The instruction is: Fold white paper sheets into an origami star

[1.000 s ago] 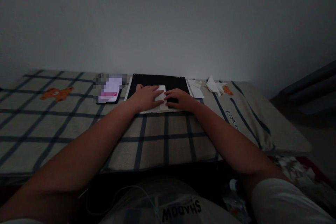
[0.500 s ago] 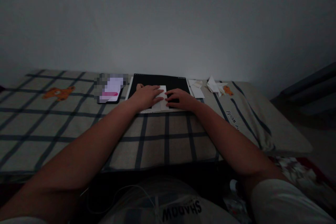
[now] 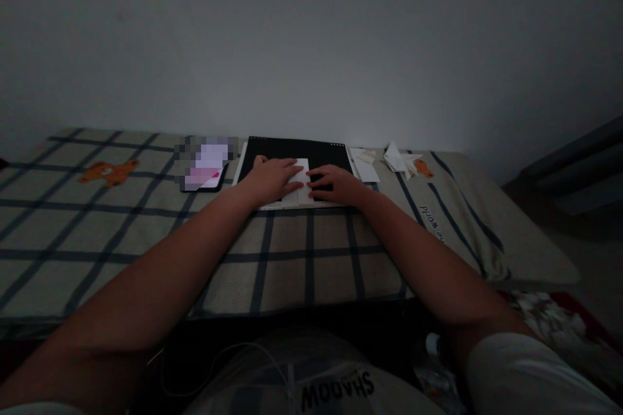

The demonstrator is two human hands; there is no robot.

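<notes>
A white sheet of paper [image 3: 302,168] lies on a black board [image 3: 316,150] at the far edge of a checked bed cover, close to the wall. My left hand [image 3: 270,179] rests flat on the paper with its fingers stretched out to the right. My right hand [image 3: 335,184] lies beside it with its fingers spread, the fingertips pressing on the paper's right edge. Neither hand grips anything. Most of the paper is hidden under my left hand.
A lit phone [image 3: 203,172] lies left of the board. Right of the board are a white paper slip [image 3: 365,167] and some folded white paper pieces [image 3: 398,159]. The checked cover [image 3: 121,227] has orange bear prints. The bed's right edge drops off at the far right.
My hands have shifted only slightly on the paper; the fingertips of both sit a little closer together. Nothing else has moved.
</notes>
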